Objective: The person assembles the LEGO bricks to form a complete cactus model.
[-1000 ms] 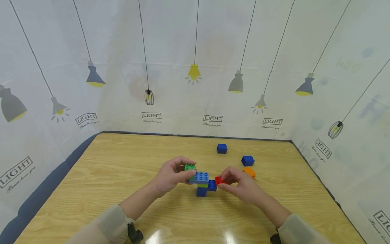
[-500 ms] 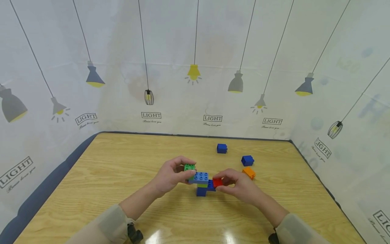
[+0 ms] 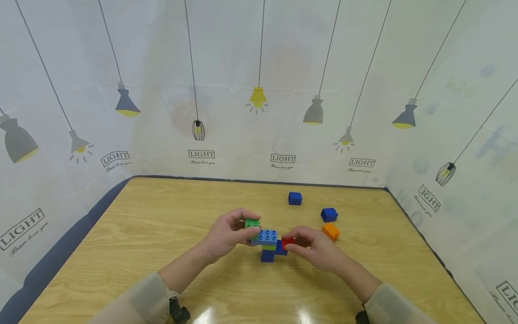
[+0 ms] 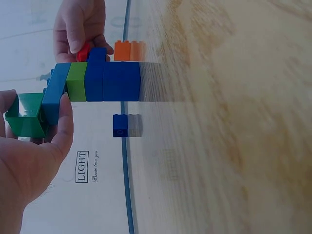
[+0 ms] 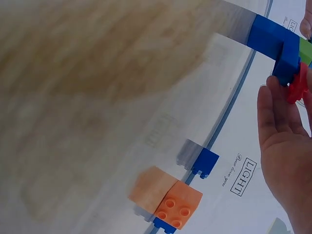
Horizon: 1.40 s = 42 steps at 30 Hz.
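Note:
A stack of toy building bricks stands on the wooden table. Its base is a dark blue brick [image 3: 267,256], under a second dark blue brick [image 4: 95,80] jutting right, a lime green brick [image 4: 76,82] and a light blue brick [image 3: 267,236]. At the light blue brick's left end is a green brick [image 3: 252,222], gripped between the thumb and fingers of my left hand [image 3: 226,234]. My right hand [image 3: 317,247] pinches a red brick [image 3: 287,243] right at the top of the jutting dark blue brick. Fingers partly cover the red brick.
Two loose dark blue bricks, one farther back [image 3: 295,198] and one to the right [image 3: 329,214], lie on the table [image 3: 162,207]. An orange brick [image 3: 331,231] sits just beyond my right hand. A printed curtain [image 3: 226,90] surrounds the table's edges.
My right hand has brought the red brick slightly left and down onto the jutting dark blue brick, turning it on the way. My left hand and the stack have stayed in place.

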Tool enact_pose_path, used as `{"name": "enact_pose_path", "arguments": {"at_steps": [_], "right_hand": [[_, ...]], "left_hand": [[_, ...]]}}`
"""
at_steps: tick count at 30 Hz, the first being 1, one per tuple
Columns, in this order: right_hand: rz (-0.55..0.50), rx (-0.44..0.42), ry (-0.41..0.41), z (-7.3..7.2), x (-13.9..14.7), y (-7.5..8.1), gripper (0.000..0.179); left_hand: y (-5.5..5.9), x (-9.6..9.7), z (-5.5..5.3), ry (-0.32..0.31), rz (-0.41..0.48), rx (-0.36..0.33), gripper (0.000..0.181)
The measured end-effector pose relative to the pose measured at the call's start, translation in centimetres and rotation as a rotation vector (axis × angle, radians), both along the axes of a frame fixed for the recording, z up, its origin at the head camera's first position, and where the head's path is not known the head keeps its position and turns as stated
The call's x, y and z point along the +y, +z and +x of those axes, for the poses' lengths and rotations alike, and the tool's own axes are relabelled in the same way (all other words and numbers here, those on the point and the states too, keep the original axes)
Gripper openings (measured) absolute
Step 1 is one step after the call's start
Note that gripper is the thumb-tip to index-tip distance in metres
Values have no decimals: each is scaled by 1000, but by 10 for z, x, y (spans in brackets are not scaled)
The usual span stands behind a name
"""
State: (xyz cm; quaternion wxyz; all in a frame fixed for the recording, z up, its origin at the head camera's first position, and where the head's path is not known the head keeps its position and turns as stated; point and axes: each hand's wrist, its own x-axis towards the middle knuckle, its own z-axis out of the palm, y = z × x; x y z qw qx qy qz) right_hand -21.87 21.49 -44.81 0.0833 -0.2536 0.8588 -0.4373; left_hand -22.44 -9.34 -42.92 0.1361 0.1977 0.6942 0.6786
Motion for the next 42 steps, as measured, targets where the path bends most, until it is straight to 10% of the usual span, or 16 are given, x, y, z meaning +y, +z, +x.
{"name": "enact_pose_path", "arguments": {"at_steps": [21, 32, 42], "right_hand": [[-44, -178, -51, -1, -2, 5, 22], [-251, -433, -35, -1, -5, 2, 35], [-279, -452, -92, -5, -6, 3, 39]], "left_hand": [[4, 2, 2, 0, -27, 11, 33], [2, -1, 2, -14, 14, -11, 36], [1, 2, -2, 14, -14, 19, 35]]}}
